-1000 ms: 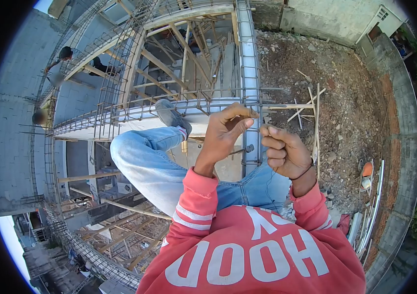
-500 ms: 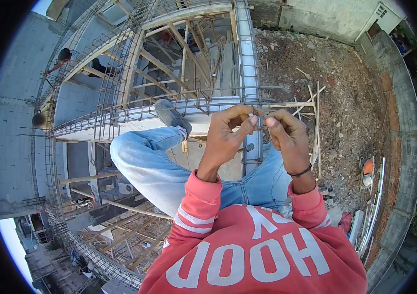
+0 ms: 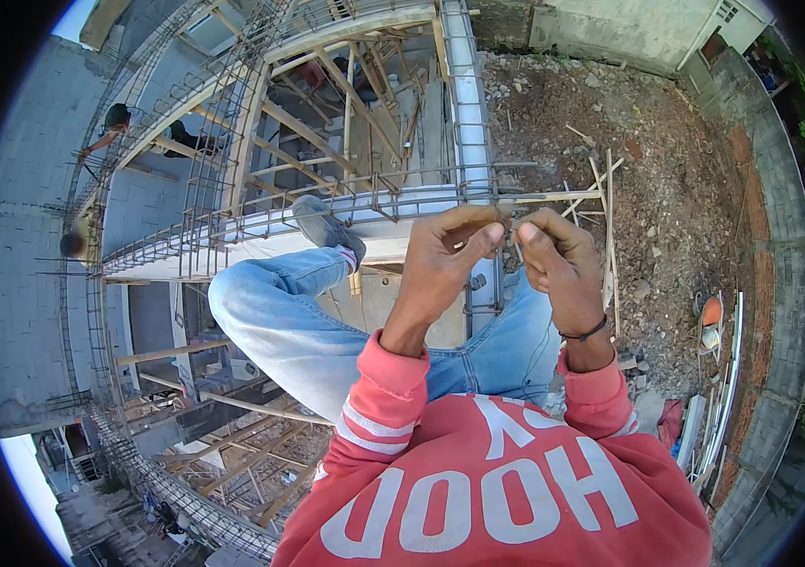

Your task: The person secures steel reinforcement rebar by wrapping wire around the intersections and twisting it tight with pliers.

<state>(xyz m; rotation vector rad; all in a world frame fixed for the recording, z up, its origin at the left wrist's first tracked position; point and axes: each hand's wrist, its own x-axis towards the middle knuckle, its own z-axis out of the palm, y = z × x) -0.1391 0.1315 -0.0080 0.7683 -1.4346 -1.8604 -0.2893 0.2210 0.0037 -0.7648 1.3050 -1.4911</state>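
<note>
Both hands are raised over the rebar cage point(image 3: 471, 135) that runs along the white beam top. My left hand point(image 3: 451, 260) is pinched, thumb against index finger, on something too small to make out. Close beside it, fingertips nearly touching, my right hand point(image 3: 561, 269) is closed in a similar pinch, and what it holds is also too fine to name. Thin dark wire point(image 3: 544, 354) hangs below the right hand across my jeans. A dark bolt-like metal piece point(image 3: 476, 282) shows on the cage between my wrists.
My shoe point(image 3: 319, 222) rests on the crossing rebar-topped beam point(image 3: 270, 222). Timber props point(image 3: 312, 132) stand below at the upper left. Rubble ground point(image 3: 648, 189) with crossed sticks lies far down on the right. Another person point(image 3: 117, 118) is at the left, near more rebar.
My right hand has moved up and left, and its fingertips now meet close to my left hand. My left hand has shifted slightly. The view has tilted a little.
</note>
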